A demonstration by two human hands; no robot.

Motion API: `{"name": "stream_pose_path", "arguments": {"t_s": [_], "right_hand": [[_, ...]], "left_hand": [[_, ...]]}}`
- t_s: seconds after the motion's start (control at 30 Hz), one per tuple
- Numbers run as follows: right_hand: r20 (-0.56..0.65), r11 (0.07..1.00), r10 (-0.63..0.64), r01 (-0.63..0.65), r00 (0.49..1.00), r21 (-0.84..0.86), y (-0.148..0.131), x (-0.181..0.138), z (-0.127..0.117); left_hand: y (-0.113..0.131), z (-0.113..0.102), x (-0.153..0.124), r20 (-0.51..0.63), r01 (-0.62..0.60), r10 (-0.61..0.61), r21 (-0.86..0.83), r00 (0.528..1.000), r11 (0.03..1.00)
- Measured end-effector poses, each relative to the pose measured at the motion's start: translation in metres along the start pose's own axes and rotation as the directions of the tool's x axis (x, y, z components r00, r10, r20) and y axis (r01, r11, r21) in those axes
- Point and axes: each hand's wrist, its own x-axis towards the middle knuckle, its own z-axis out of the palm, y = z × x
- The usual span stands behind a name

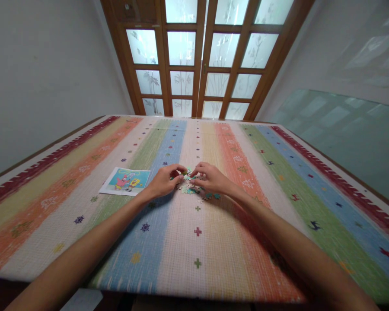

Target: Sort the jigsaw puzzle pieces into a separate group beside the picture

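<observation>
Small jigsaw pieces (189, 189) lie in a loose pile on the striped cloth, some showing teal or green and others pale. Over the pile's left side my left hand (166, 179) is closed, with a greenish jigsaw piece at its thumb and index fingertips. Facing it from the right, my right hand (211, 178) has curled fingers, its thumb and fingertips low among the pieces. Whatever it pinches is too small to make out. A picture card (139, 178) with cartoon figures on a blue ground lies flat to the left of my left hand.
A striped, patterned tablecloth (178, 250) covers the table. Beyond its far edge stand wooden doors (199, 52) with frosted panes. A pale wall (45, 65) rises at the left, and a glassy greenish panel (343, 134) stands along the right side.
</observation>
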Motion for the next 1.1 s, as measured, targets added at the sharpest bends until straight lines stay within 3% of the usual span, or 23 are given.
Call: {"name": "stream_pose_path", "arguments": {"t_s": [0.1,0.17,0.33,0.47,0.6,0.8,0.97,1.1], "right_hand": [[0.172,0.991,-0.067,0.086,0.983,-0.104,-0.004,-0.004,0.001],[0.225,0.975,-0.085,0.127,0.971,-0.180,-0.006,-0.006,0.004],[0.236,0.902,-0.167,0.245,0.957,-0.355,-0.009,-0.008,0.016],[0.222,0.856,-0.207,0.286,0.953,-0.430,-0.007,-0.009,0.021],[0.196,0.863,-0.216,0.281,0.957,-0.420,-0.003,-0.011,0.019],[0.247,0.831,-0.216,0.311,0.945,-0.462,-0.002,-0.007,0.018],[0.143,0.888,-0.191,0.233,0.971,-0.395,0.003,-0.003,0.017],[-0.006,0.989,-0.037,0.036,0.999,-0.140,0.006,-0.001,0.014]], "left_hand": [[-0.003,-0.003,-0.002,-0.031,-0.046,0.047,0.047,0.998,0.998],[-0.005,-0.004,-0.003,-0.034,-0.074,0.077,0.084,0.996,0.994],[-0.003,-0.005,-0.008,0.044,-0.167,0.161,0.278,0.986,0.946],[0.001,-0.003,-0.016,0.184,-0.293,0.235,0.431,0.954,0.854],[-0.001,0.000,-0.017,0.265,-0.345,0.243,0.472,0.933,0.811],[-0.007,0.004,-0.013,0.356,-0.466,0.316,0.509,0.879,0.723],[-0.009,0.006,-0.010,0.244,-0.357,0.272,0.440,0.931,0.824],[-0.007,0.004,-0.004,0.098,-0.242,0.222,0.395,0.970,0.886]]}}
